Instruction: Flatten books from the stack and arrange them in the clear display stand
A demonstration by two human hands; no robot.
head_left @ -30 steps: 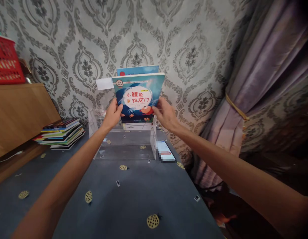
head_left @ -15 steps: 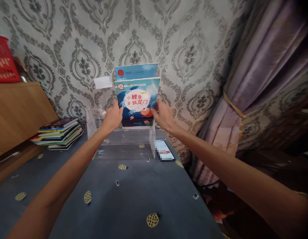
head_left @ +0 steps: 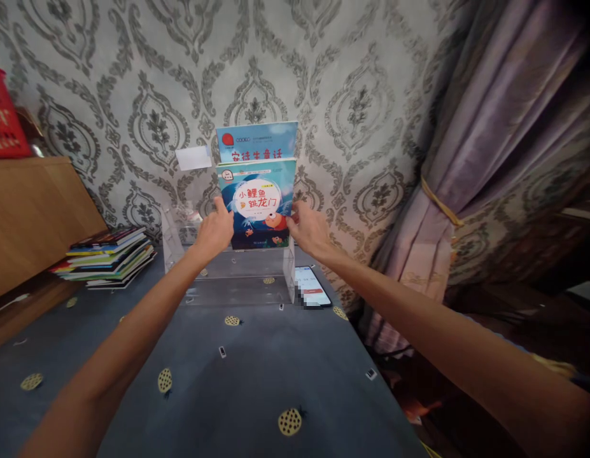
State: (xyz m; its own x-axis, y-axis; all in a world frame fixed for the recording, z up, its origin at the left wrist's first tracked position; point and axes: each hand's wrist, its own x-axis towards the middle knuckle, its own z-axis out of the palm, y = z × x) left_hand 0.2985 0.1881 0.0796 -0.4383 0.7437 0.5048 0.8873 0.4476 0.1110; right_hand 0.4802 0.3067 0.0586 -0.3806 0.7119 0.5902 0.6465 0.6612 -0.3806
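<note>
A blue picture book [head_left: 257, 202] with a white title oval and a red fish stands nearly upright over a clear tiered rack [head_left: 235, 289]. Its left edge is held by my left hand [head_left: 215, 230], the thumb near the cover. My right hand [head_left: 310, 229] grips the right edge, with fingers partly hidden behind. A lighter blue book [head_left: 257, 141] rises behind it, its red title partly covered. Whether the front book's bottom edge rests on a tier, I cannot tell.
A phone [head_left: 312, 286] lies right of the rack. To the left are a stack of books [head_left: 108, 257], a wooden cabinet [head_left: 32, 216] and a red basket [head_left: 6, 121]. A white card [head_left: 193, 158] shows near the wall; a curtain [head_left: 433, 242] hangs at right.
Both hands have lowered the front book slightly, and it stands more upright. More of the rear book's title shows above it. The view has shifted a little.
</note>
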